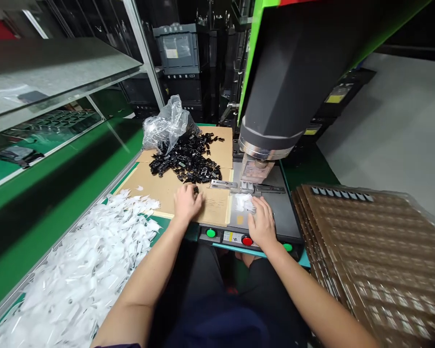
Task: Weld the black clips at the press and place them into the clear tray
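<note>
Fingers of the left hand [186,203] are pinching a small black part [195,190] over cardboard [210,207]; the right hand [264,221] is resting, fingers apart, against white pieces [243,202]. One row of grey pieces [342,194] is lining a tray [380,227]; heaps of black parts [190,157] and white film [90,263] are lying loose, apparently leaving much undone.

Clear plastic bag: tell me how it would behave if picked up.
The clear plastic bag is probably floppy, since its film is crumpled. That film looks thin, so it is likely light for its bulk, barring hidden contents. Lifting it could disturb the loose black parts heaped against it.
</note>
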Demonstrator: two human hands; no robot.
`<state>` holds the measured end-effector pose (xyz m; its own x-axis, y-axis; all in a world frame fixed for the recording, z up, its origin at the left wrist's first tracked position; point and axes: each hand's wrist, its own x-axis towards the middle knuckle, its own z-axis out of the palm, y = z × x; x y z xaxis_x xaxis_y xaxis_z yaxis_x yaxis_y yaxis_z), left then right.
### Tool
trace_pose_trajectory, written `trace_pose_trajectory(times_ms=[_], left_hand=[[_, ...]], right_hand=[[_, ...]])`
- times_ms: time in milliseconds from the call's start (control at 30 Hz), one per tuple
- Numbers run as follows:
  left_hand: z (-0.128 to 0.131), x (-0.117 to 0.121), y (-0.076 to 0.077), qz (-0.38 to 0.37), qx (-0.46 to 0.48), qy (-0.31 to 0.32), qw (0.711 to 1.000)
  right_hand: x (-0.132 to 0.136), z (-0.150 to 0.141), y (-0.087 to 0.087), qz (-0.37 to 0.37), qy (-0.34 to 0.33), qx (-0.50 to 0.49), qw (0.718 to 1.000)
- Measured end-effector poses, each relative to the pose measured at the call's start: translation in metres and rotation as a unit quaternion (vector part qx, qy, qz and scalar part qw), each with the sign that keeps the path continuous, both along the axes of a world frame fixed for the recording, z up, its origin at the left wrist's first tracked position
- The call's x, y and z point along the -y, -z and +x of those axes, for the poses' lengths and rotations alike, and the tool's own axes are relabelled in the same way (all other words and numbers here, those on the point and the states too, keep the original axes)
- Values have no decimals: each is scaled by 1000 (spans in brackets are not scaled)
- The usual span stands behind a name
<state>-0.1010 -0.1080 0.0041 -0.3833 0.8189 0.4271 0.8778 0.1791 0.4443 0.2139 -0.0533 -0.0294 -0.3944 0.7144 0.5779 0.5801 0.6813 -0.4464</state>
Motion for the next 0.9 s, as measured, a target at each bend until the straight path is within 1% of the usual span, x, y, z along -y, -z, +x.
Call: trace_pose_trajectory(times_ms=[67,100,167,233,300,367,433,500,567,700,767,900], left_hand=[[-19,4,-1,-49,1,-59,997],[-25,5,0,-73,5,-72,995],[-29,7,4,-106,21,-68,992],[-25,10,10,-110,39,-40,992],[-15,13,17,-90,53,-2,995],[-4,16,22,-65,65,51,994],[6,18,26,-49,77,116,989],[12,21,27,-41,85,162,982],[13,24,28,-41,84,185,978],[7,28,27,-54,61,202,976],[5,28,25,-56,47,200,977],[6,24,25,-46,36,184,981]], right_hand=[[5,-15,-6,7,-23,-1,1000],[7,-24,-9,9,-34,0,999],[8,-42,-14,12,-59,3,998],[6,-59,-17,15,-85,8,996],[2,-74,-19,13,-107,15,994],[-2,-89,-21,4,-127,34,991],[-5,-102,-20,-12,-146,64,987],[-7,-111,-19,-27,-163,90,982],[-8,-117,-16,-39,-173,98,979],[-9,-115,-14,-50,-167,92,980],[-9,-112,-16,-47,-169,102,979],[-4,-107,-20,-26,-183,154,971]])
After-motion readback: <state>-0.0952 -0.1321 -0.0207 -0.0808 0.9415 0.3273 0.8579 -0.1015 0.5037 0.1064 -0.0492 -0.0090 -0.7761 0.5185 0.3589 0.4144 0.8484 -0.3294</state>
